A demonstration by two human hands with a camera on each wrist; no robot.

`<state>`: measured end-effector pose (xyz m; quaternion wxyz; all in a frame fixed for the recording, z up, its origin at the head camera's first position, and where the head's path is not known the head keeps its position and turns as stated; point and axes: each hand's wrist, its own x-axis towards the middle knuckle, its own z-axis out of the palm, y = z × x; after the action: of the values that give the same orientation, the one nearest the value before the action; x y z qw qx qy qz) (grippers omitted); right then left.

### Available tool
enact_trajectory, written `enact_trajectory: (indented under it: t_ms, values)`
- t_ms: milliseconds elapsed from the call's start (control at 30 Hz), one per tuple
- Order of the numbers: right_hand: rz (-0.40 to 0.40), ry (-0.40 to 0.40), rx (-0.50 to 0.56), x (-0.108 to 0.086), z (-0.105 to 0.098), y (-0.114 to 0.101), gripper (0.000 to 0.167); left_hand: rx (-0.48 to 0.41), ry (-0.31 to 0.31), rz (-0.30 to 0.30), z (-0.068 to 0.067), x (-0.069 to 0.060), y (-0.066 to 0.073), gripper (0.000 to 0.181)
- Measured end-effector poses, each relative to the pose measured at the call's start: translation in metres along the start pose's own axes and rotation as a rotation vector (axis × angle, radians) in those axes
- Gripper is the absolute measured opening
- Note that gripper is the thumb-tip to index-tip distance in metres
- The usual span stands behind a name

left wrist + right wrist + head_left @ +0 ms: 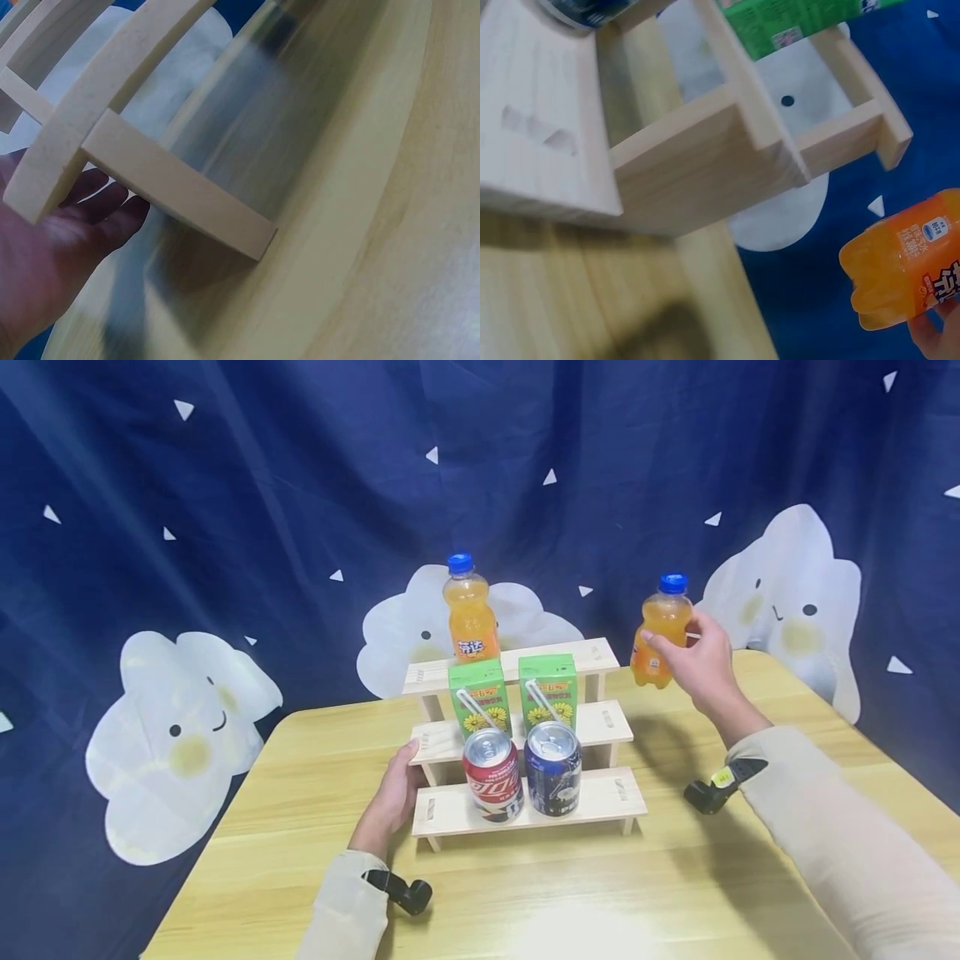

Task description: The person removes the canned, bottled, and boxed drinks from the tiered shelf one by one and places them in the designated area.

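Observation:
A three-step wooden rack [442, 810] stands on the table. On its top step, at the left, is an orange-drink bottle [471, 614]; two green cartons [551, 689] are on the middle step, and a red can [492, 777] and a dark blue can [553, 768] on the lowest. The right hand [705, 664] grips a second orange bottle [660, 631] upright in the air, right of the top step; the right wrist view shows its base [900, 262]. The left hand [390, 793] holds the rack's left side, its fingers behind a wooden piece [176, 184] in the left wrist view.
The wooden table [300, 793] extends around the rack. Behind it hangs a dark blue curtain [300, 485] with white clouds and small triangles. Each wrist wears a black strap with a small camera.

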<state>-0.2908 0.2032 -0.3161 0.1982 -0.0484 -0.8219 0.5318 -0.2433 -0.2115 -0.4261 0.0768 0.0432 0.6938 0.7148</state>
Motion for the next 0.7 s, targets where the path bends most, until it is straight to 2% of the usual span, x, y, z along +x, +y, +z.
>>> enact_trajectory:
  t_ms: [500, 700]
  values:
    - [0.069, 0.002, -0.029, -0.012, 0.002, 0.041, 0.073, -0.003, -0.016, 0.0, -0.002, 0.001, -0.001, 0.061]
    - [0.095, 0.029, -0.025, -0.017, 0.005, 0.061, 0.067, 0.019, -0.016, -0.014, -0.001, 0.0, -0.002, 0.062]
